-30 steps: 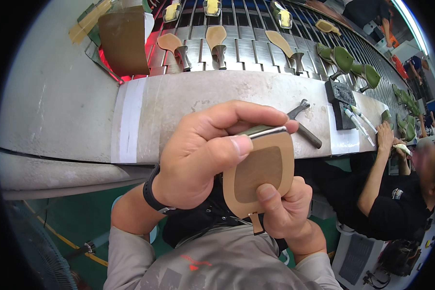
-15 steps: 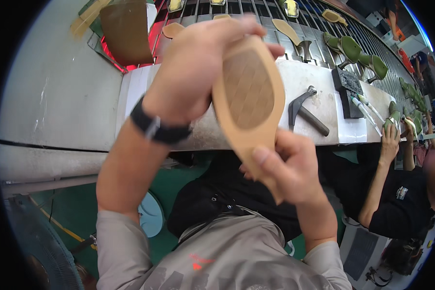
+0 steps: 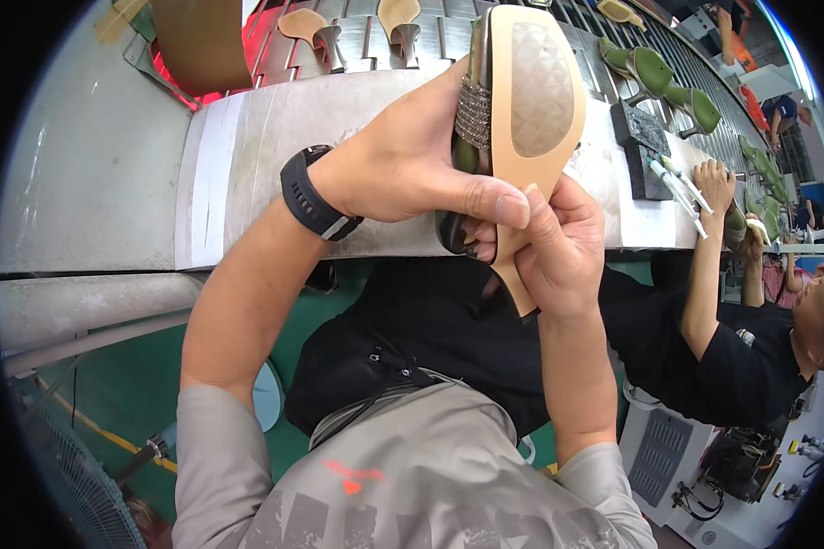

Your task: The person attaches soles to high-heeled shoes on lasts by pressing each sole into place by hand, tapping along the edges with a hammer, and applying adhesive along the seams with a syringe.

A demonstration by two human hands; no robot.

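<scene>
I hold a heeled shoe upright with its tan sole (image 3: 570, 78) turned toward me, a pale textured panel set in the forepart. A sparkling strap (image 3: 474, 114) and a dark, glossy body show along the shoe's left side. My left hand (image 3: 412, 169) wraps round that side, thumb lying across the narrow waist of the sole. Lower down, my right hand (image 3: 563, 242) grips the heel end, its thumb pressed on the sole beside the left thumb. Some of the left fingers are hidden behind the shoe.
The pale worktable (image 3: 275, 137) fronts a slatted metal conveyor (image 3: 362, 46) bearing tan soles with heels (image 3: 401, 27) and green heeled shoes (image 3: 648, 69). At right stand a black block (image 3: 639, 151), white tubes (image 3: 682, 197) and a co-worker (image 3: 751, 339). A fan (image 3: 73, 485) is lower left.
My left hand has come down from the sole's top to grip the shoe's side. The shoe has turned, so its strap now shows. The hammer on the table is no longer visible.
</scene>
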